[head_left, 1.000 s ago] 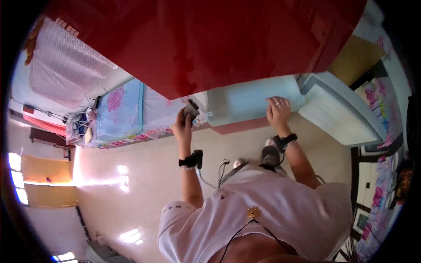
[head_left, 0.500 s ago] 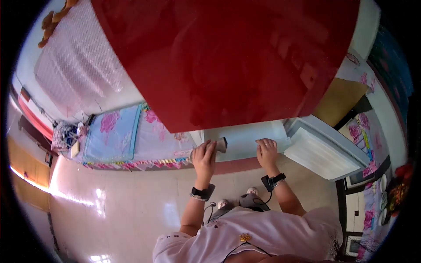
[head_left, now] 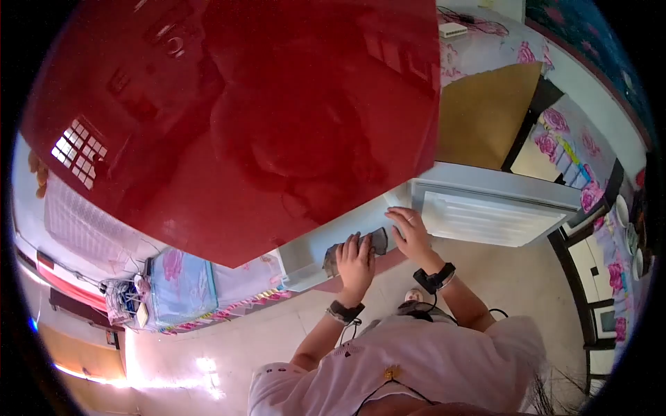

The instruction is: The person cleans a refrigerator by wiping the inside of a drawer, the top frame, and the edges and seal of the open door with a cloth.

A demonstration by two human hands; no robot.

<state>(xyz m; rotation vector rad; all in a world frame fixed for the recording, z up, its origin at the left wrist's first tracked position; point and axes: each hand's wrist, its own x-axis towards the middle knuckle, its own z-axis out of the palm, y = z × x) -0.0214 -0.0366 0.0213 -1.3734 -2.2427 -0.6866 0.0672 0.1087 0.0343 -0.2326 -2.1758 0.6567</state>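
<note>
A dark grey cloth (head_left: 377,240) lies spread under my left hand (head_left: 355,265), whose fingers press down on it. The cloth is at the front edge of the open white compartment (head_left: 298,260) of a fridge. Just to the right is my right hand (head_left: 411,237), holding nothing, its fingers stretched over the compartment's front edge near the door hinge. The fridge's open door (head_left: 492,208) stands out to the right with its ribbed white inner side showing. Most of the compartment's inside is hidden under the glossy red panel (head_left: 291,125) above.
A low surface with a flowered cover (head_left: 184,281) runs along the left. A brown board (head_left: 489,114) stands behind the door. Bowls (head_left: 638,263) sit at the far right. Pale tiled floor (head_left: 263,347) lies below.
My view has turned, so the red panel reaches further left. My left hand has moved right, closer to my right hand, and the cloth, bunched before, is now spread flatter.
</note>
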